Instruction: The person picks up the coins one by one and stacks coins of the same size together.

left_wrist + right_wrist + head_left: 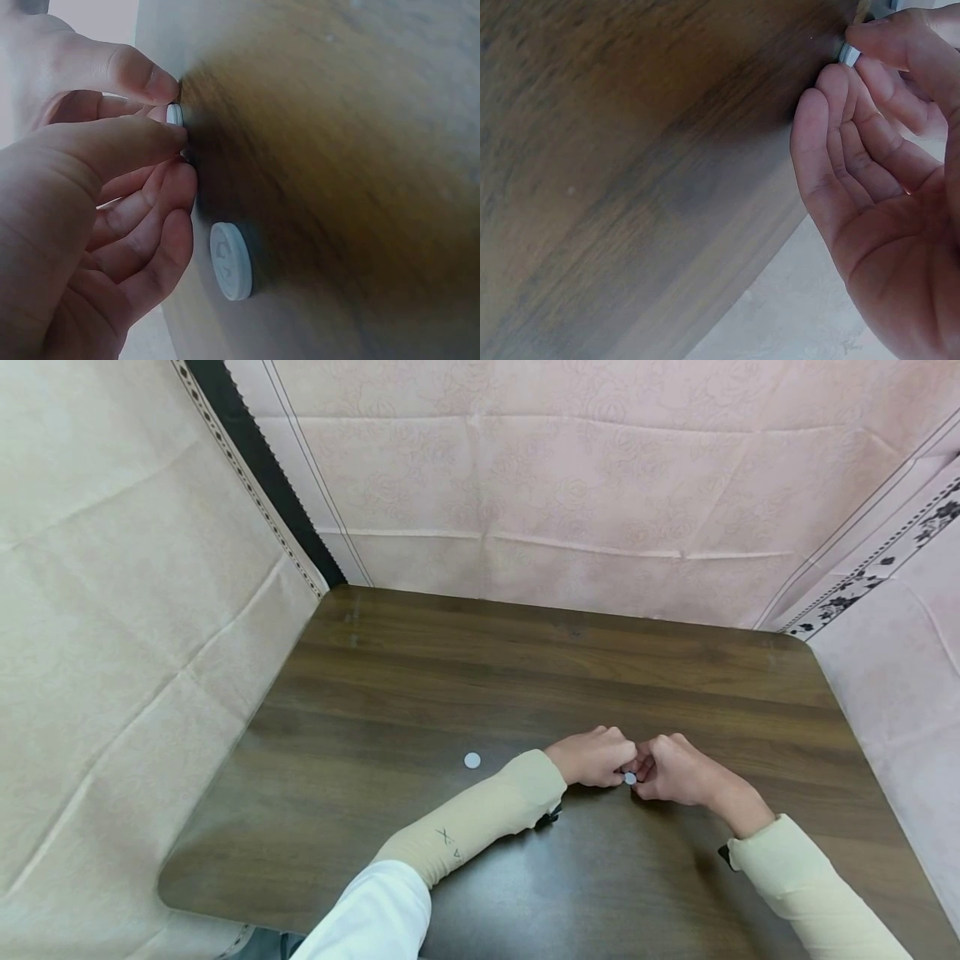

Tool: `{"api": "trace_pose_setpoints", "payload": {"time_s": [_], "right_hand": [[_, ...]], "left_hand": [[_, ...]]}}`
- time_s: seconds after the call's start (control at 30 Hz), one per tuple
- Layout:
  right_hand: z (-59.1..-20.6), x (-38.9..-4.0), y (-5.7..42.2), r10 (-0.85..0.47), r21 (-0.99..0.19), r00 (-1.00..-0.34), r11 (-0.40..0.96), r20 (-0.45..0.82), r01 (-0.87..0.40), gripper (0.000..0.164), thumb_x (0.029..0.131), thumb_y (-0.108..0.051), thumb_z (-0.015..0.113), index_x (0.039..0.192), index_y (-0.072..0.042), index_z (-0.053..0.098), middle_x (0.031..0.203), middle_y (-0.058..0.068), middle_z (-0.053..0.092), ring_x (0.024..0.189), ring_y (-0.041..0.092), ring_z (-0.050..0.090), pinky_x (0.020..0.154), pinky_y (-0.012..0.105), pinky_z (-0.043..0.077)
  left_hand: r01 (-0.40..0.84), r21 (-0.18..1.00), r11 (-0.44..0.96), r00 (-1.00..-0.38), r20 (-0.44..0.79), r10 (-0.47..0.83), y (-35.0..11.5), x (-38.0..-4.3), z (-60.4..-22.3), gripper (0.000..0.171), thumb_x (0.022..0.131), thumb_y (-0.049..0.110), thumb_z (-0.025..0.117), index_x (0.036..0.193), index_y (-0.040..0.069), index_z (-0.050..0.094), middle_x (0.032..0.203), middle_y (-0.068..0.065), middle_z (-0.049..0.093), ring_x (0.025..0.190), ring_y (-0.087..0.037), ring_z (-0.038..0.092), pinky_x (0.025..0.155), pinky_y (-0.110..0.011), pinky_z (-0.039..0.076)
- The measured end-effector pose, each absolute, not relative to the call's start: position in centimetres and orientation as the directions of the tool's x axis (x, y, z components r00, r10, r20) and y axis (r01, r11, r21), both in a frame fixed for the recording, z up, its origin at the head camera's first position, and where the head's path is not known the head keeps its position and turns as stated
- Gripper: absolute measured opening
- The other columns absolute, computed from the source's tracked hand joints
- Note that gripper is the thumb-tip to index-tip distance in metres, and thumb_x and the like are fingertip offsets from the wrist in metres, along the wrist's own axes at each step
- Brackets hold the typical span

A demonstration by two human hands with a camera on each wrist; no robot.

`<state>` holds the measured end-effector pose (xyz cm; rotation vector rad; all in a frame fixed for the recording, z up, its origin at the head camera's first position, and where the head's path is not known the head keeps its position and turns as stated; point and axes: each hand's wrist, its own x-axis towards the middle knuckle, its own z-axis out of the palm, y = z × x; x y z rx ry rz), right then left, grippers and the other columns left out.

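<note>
Both hands meet over the table, right of the middle, at a small white disc (630,778). My left hand (600,756) pinches its left side, thumb close by the disc's edge in the left wrist view. From the right, my right hand (678,770) holds the same disc with thumb and fingertips. The fingers cover much of this disc (847,55), leaving a pale rim showing. A second white disc (472,760) lies flat on the table to the left, with faint raised markings on its face in the left wrist view.
The dark wood-grain table (420,677) has rounded corners. Pale patterned cloth (570,485) hangs behind it and along both sides, with a black strip (262,468) at the back left corner. Light sleeves (480,810) cover the forearms.
</note>
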<state>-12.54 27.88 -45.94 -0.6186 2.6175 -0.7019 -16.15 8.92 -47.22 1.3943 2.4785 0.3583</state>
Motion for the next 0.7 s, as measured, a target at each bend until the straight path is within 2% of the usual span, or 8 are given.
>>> {"api": "trace_pose_setpoints", "payload": {"time_s": [0.27, 0.4, 0.53, 0.7], "right_hand": [[-46.0, -12.8, 27.8, -0.502, -0.546, -0.837, 0.774, -0.219, -0.321, 0.018, 0.077, -0.008, 0.086, 0.090, -0.013, 0.074, 0.083, -0.007, 0.071, 0.077, 0.002, 0.067, 0.069, 0.022, 0.057], [-46.1, -12.9, 27.8, -0.495, -0.542, -0.838, 0.781, -0.231, -0.312, 0.017, 0.078, -0.008, 0.085, 0.087, -0.014, 0.073, 0.081, -0.008, 0.070, 0.076, 0.003, 0.067, 0.069, 0.022, 0.056], [-45.9, -12.9, 27.9, -0.483, -0.538, -0.839, 0.790, -0.249, -0.295, 0.015, 0.080, -0.009, 0.085, 0.086, -0.013, 0.072, 0.080, -0.007, 0.070, 0.076, 0.005, 0.066, 0.068, 0.023, 0.055], [-45.8, -13.0, 27.9, -0.480, -0.544, -0.839, 0.789, -0.256, -0.285, 0.015, 0.081, -0.009, 0.086, 0.087, -0.013, 0.073, 0.080, -0.006, 0.070, 0.076, 0.007, 0.065, 0.067, 0.023, 0.055]], "left_hand": [[0.793, 0.329, 0.512, -0.492, -0.147, 0.858, 8.8, -16.5, -47.1, 0.026, 0.098, 0.014, 0.071, 0.076, 0.018, 0.055, 0.074, 0.008, 0.052, 0.067, -0.004, 0.051, 0.059, -0.016, 0.041], [0.768, 0.390, 0.508, -0.488, -0.157, 0.858, 8.0, -16.8, -46.4, 0.018, 0.099, 0.015, 0.069, 0.082, 0.017, 0.064, 0.075, 0.009, 0.058, 0.067, -0.004, 0.055, 0.062, -0.016, 0.044], [0.739, 0.459, 0.493, -0.509, -0.099, 0.855, 6.3, -17.4, -45.3, 0.007, 0.100, 0.016, 0.068, 0.096, 0.013, 0.073, 0.087, 0.006, 0.071, 0.075, -0.002, 0.064, 0.071, -0.014, 0.050], [0.760, 0.423, 0.494, -0.540, -0.014, 0.842, 2.5, -18.0, -44.2, 0.016, 0.099, 0.017, 0.068, 0.109, 0.006, 0.075, 0.105, -0.001, 0.075, 0.092, -0.006, 0.069, 0.083, -0.016, 0.054]]}}
